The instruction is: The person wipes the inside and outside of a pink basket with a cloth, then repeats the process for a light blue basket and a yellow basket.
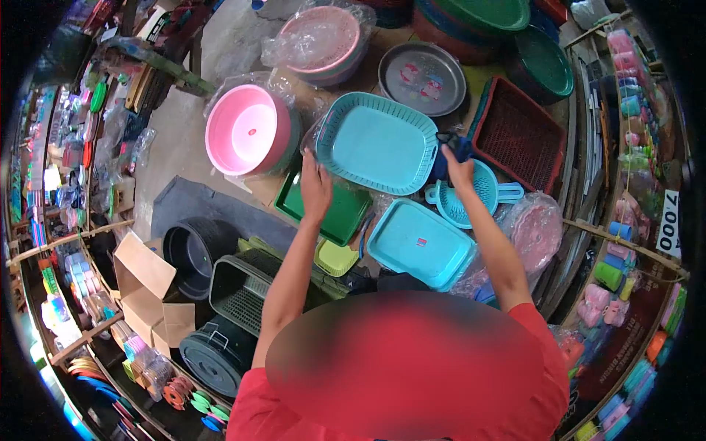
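Observation:
A turquoise rectangular basket [376, 136] with a slotted rim lies in front of me. My left hand [315, 189] is at its left edge, fingers closed against the rim. By its right edge my right hand [460, 170] is closed on a dark blue, cloth-like item [457, 147], whose exact kind I cannot make out. Below that hand sits a turquoise colander [482, 192] with a handle. Nearer to me is a turquoise tray [421, 242]. A green tray [342, 213] lies partly under my left forearm.
Pink basins [239, 132] stand at the left. A round grey tray [421, 79], dark red baskets [521, 136] and green tubs [540, 66] are farther back. A cardboard box [151, 294], a black bucket [195, 253] and a lidded bin [212, 356] stand at the lower left. Stocked shelves line both sides.

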The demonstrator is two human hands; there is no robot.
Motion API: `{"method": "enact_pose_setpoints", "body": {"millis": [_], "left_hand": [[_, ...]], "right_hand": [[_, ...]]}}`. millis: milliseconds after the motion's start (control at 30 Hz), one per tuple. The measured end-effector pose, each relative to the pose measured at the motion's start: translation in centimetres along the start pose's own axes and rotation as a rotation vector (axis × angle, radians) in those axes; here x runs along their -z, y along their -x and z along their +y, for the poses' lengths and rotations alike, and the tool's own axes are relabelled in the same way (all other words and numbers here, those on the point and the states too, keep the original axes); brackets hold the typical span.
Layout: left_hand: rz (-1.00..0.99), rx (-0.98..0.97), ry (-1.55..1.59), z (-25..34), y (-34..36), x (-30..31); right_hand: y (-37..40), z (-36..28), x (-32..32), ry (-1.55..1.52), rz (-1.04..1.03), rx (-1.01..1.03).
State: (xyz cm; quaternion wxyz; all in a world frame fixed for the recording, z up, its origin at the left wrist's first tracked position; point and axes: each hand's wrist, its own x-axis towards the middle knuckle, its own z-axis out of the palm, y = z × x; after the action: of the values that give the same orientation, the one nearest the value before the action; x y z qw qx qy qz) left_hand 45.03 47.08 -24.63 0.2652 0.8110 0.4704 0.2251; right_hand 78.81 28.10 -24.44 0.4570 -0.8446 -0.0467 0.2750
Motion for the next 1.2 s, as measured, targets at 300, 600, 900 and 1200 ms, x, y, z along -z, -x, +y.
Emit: {"method": "enact_pose_setpoints", "body": {"millis": [300,600,900,1200], "left_hand": [[-0.043,0.524,0.109,-5.2,26.0,4.0],[-0.058,0.987,0.469,-7.1,39.3,7.8],[0.113,1.143,0.658,-9.5,43.9,8.3],[0.042,1.544,0.985,-24.1,56.0,-4.8]], "right_hand": [[8.8,-2.1,2.2,-0.821,-0.464,-0.292],[21.2,2.8,-8.7,-0.300,-0.915,-0.153],[31.6,10.4,-17.7,0.152,-1.092,-0.226],[31.5,32.1,-26.9,0.484,-1.168,-0.364]]}}
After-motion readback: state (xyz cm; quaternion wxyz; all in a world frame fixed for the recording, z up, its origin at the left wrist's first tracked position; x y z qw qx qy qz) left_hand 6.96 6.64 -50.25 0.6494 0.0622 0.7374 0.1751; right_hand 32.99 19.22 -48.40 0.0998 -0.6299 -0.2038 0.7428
